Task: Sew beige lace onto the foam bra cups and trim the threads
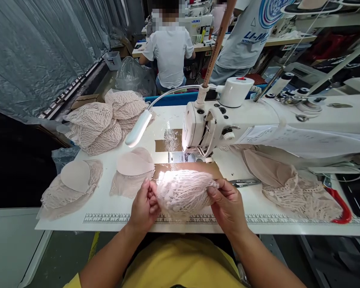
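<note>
A pale pink lace bra cup (186, 193) is stretched between my hands above the front of the sewing table. My left hand (145, 206) pinches its left end, fingers curled in. At the other end, my right hand (228, 202) grips the gathered lace between thumb and fingers. Just behind the cup stands the white sewing machine (198, 128), its needle area lit. Left of my left hand lie a smooth beige cup pad on fabric (135, 162) and a second pad on lace (75, 176).
Stacked lace cups (99, 120) fill the table's back left, beside a lamp (139, 128). Beige lace fabric (288, 184), red-handled scissors (342, 206) and a metal tool (245, 183) lie right. A printed ruler (108, 218) runs along the front edge. A seated person (171, 52) works beyond.
</note>
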Tool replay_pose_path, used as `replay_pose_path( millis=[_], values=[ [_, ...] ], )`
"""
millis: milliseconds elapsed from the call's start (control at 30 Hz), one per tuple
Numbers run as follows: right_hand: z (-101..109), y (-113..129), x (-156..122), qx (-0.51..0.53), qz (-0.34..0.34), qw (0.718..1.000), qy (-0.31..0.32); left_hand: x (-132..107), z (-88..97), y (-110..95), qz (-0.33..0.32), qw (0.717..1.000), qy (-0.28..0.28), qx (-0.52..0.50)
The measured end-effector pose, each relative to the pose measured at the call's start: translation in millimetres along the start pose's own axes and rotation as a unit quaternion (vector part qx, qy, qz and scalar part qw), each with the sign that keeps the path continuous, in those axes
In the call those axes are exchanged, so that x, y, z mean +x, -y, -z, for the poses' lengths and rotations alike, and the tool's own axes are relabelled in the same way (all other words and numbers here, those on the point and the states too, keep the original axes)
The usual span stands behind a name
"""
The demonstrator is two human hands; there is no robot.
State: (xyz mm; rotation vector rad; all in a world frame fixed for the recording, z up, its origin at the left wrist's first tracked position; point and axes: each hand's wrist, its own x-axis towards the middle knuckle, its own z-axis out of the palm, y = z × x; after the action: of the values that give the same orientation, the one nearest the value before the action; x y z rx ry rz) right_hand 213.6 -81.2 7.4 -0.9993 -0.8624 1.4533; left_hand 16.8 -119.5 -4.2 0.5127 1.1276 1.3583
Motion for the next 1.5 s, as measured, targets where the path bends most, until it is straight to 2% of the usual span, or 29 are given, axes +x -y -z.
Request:
replay_pose_path(
  millis=[67,133,167,233,300,333,367,433,467,500,567,600,667,700,733,800,867,967,1133,1267,1500],
  values=[
    [3,6,1,-0.044,0.01,0.998,0.045,2,5.2,-14,-0.059,0.997,0.046,0.036],
    [4,12,-1,-0.125,0.013,0.983,0.136,3,7.7,-31,-0.172,0.967,0.111,0.15],
    [3,14,-2,-0.164,0.018,0.97,0.181,4,8.5,-40,-0.222,0.935,0.142,0.237],
    [1,17,-3,-0.215,0.032,0.946,0.24,9,11.2,-53,-0.271,0.84,0.158,0.444],
    [-1,19,-3,-0.235,0.047,0.937,0.254,21,18.5,-60,-0.264,0.738,0.107,0.612],
    [-1,19,-3,-0.242,0.054,0.937,0.247,29,24.0,-63,-0.255,0.698,0.084,0.664],
    [-1,19,-2,-0.25,0.058,0.937,0.237,37,30.3,-64,-0.246,0.668,0.077,0.698],
    [0,20,0,-0.265,0.065,0.936,0.221,50,41.5,-68,-0.238,0.639,0.093,0.725],
    [0,20,1,-0.273,0.069,0.934,0.218,54,44.6,-72,-0.238,0.639,0.096,0.725],
    [0,21,1,-0.28,0.076,0.931,0.221,55,45.2,-75,-0.239,0.651,0.093,0.714],
    [-3,22,1,-0.288,0.094,0.922,0.242,49,38.1,-82,-0.228,0.71,0.116,0.656],
    [-6,24,1,-0.292,0.102,0.916,0.256,43,31.1,-84,-0.212,0.751,0.156,0.606],
    [-12,26,0,-0.301,0.108,0.903,0.287,30,13.8,-83,-0.151,0.814,0.297,0.477],
    [-15,27,-1,-0.308,0.112,0.896,0.301,25,5.4,-80,-0.113,0.828,0.353,0.422],
    [-18,28,-1,-0.317,0.122,0.888,0.309,20,-2.0,-75,-0.078,0.836,0.386,0.381],
    [-21,28,-1,-0.34,0.167,0.873,0.306,15,-12.1,-64,-0.021,0.856,0.4,0.327],
    [-22,27,0,-0.366,0.232,0.859,0.272,14,-16.3,-54,0.012,0.876,0.388,0.287],
    [-22,25,1,-0.394,0.297,0.844,0.211,12,-17.2,-50,0.017,0.889,0.38,0.253],
    [-25,23,2,-0.403,0.299,0.851,0.156,10,-17.7,-56,-0.003,0.885,0.378,0.273],
    [-27,23,3,-0.395,0.283,0.861,0.151,14,-17.0,-57,0.03,0.894,0.365,0.258],
    [-25,24,4,-0.386,0.271,0.869,0.15,19,-21.0,-55,0.044,0.9,0.348,0.258]
  ],
)
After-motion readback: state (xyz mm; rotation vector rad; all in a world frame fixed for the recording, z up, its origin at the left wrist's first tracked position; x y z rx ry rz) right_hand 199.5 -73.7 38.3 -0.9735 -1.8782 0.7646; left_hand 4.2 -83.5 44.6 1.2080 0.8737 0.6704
